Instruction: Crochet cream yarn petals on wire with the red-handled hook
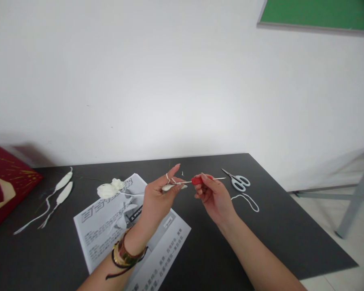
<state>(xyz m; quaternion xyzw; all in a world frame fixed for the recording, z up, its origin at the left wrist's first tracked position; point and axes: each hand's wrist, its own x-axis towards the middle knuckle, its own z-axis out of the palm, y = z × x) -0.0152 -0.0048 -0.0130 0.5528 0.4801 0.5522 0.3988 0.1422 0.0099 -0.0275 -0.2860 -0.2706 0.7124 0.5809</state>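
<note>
Between the thumb and fingers of my left hand [159, 196] is a small white crochet piece [169, 187], with white yarn [130, 195] looped round a raised finger. The yarn runs left to a loose white yarn ball [111, 188]. My right hand [212, 194] grips a crochet hook [197, 180] by its red handle. The hook's thin metal shaft points left and meets the crochet piece at my left fingertips. Exactly how the tip sits in the stitches is too small to tell.
Printed sheets [97, 230] lie under my left arm on the black table [218, 258]. Scissors [239, 182] and a loose yarn end [251, 202] are at right. Two finished-looking white crochet petals [64, 193] with tails lie left, near a red box [9, 182]. A white wall [170, 101] stands behind.
</note>
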